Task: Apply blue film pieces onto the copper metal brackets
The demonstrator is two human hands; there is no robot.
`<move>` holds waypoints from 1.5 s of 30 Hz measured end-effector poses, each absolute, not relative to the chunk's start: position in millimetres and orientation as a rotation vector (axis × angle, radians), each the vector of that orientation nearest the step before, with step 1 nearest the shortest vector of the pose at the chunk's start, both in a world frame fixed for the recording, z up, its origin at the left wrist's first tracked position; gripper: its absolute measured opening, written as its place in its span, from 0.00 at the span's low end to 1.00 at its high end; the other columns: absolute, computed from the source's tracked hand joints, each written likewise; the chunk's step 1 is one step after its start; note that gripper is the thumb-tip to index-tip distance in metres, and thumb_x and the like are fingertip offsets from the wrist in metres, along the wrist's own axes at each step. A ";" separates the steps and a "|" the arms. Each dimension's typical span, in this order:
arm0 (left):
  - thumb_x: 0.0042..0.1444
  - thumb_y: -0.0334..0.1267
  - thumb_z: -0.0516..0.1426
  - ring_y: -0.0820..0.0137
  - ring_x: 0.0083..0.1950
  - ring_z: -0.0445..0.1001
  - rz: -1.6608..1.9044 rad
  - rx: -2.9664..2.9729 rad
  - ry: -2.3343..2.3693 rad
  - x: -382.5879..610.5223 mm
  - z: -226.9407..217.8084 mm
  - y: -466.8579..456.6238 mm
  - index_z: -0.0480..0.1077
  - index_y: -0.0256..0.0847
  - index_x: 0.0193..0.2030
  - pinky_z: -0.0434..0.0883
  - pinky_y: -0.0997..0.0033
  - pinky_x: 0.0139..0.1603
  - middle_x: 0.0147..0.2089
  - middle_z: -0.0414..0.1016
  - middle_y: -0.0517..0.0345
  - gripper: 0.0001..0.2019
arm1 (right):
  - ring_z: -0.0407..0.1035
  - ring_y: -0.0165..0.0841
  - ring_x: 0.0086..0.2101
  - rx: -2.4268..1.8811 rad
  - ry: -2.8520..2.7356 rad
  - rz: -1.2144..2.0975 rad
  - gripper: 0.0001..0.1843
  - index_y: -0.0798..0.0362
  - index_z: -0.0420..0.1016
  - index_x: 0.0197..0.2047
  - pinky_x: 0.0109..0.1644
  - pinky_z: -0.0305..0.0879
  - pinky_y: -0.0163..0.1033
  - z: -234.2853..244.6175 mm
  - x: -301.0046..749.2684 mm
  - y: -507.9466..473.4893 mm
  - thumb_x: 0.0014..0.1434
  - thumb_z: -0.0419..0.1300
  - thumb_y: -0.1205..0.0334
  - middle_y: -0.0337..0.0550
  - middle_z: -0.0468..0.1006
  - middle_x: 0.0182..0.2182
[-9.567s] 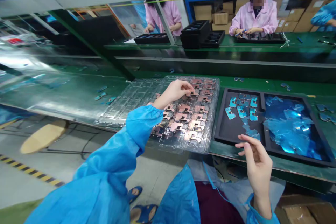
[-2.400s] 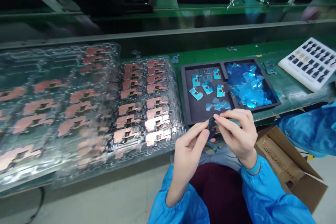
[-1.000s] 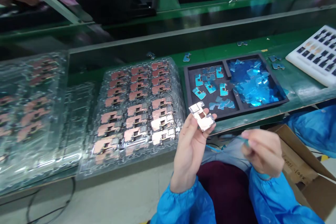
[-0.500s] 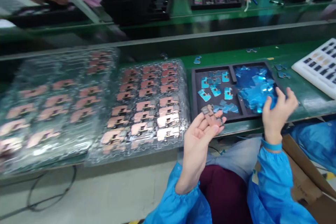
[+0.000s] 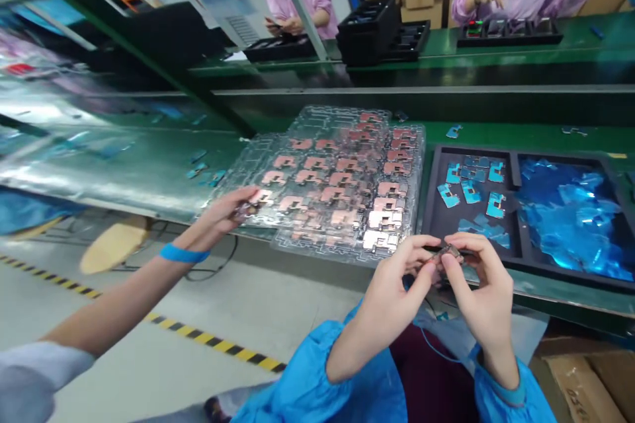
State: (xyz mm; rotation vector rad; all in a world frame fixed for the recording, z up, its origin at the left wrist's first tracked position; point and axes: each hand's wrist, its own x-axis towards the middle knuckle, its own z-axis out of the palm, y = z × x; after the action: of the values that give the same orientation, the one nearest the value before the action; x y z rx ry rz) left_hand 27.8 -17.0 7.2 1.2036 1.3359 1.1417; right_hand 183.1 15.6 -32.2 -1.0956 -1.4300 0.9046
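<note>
Left hand [image 5: 397, 291] and right hand [image 5: 483, 287] both clamped on one small circuit board [image 5: 449, 252] — held at the tabletop's [image 5: 526, 135] front edge. Just beyond: black tray [image 5: 446, 228], blue-faced boards [image 5: 470, 192] left, loose film [image 5: 575, 225] right. Leftward along that edge — clear trays [image 5: 317, 120] of copper-faced boards [image 5: 315, 164], a co-worker's hand [image 5: 223, 211] near their front-left corner.

Boards [image 5: 316, 163] are coppery pink, plastic trays [image 5: 317, 117] colourless, film scraps [image 5: 570, 225] blue, the divided tray [image 5: 446, 219] black, the bench [image 5: 526, 135] green, the wearer's sleeves [image 5: 307, 350] bright blue, floor tape [image 5: 213, 342] striped yellow and black.
</note>
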 end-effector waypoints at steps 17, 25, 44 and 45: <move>0.66 0.33 0.66 0.55 0.48 0.81 1.175 2.314 1.657 4.8 9.1 -45.5 0.77 0.44 0.64 0.81 0.54 0.52 0.47 0.85 0.46 0.20 | 0.79 0.32 0.35 -1.034 -1.282 1.209 0.07 0.48 0.76 0.45 0.38 0.80 0.32 -25.2 164.9 -12.2 0.69 0.69 0.58 0.41 0.80 0.39; 0.63 0.32 0.70 0.55 0.51 0.85 1.251 2.327 1.640 -37.5 18.8 -54.5 0.75 0.53 0.71 0.81 0.55 0.55 0.54 0.88 0.50 0.30 | 0.79 0.33 0.35 -0.936 -1.426 1.214 0.12 0.48 0.79 0.56 0.39 0.82 0.36 -20.3 156.2 -15.1 0.72 0.68 0.57 0.45 0.81 0.42; 0.63 0.35 0.72 0.58 0.52 0.85 1.219 2.139 1.767 -118.6 38.4 -53.9 0.84 0.55 0.60 0.81 0.57 0.55 0.55 0.87 0.54 0.19 | 0.84 0.35 0.36 -1.197 -1.427 1.165 0.11 0.48 0.85 0.53 0.41 0.84 0.36 -53.9 185.7 -7.7 0.72 0.68 0.53 0.46 0.88 0.42; 0.64 0.34 0.71 0.59 0.51 0.85 1.145 2.166 1.685 -116.7 37.4 -54.7 0.83 0.54 0.60 0.81 0.59 0.53 0.54 0.88 0.53 0.19 | 0.84 0.35 0.37 -1.201 -1.427 1.174 0.11 0.48 0.85 0.52 0.41 0.84 0.36 -55.0 185.1 -7.8 0.72 0.68 0.52 0.46 0.89 0.42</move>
State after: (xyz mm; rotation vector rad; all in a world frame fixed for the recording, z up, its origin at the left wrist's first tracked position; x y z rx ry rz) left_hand -116.7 -54.7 37.4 2.1657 1.6855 1.1455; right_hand 185.1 -7.8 -55.0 -1.2005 -1.4266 1.1735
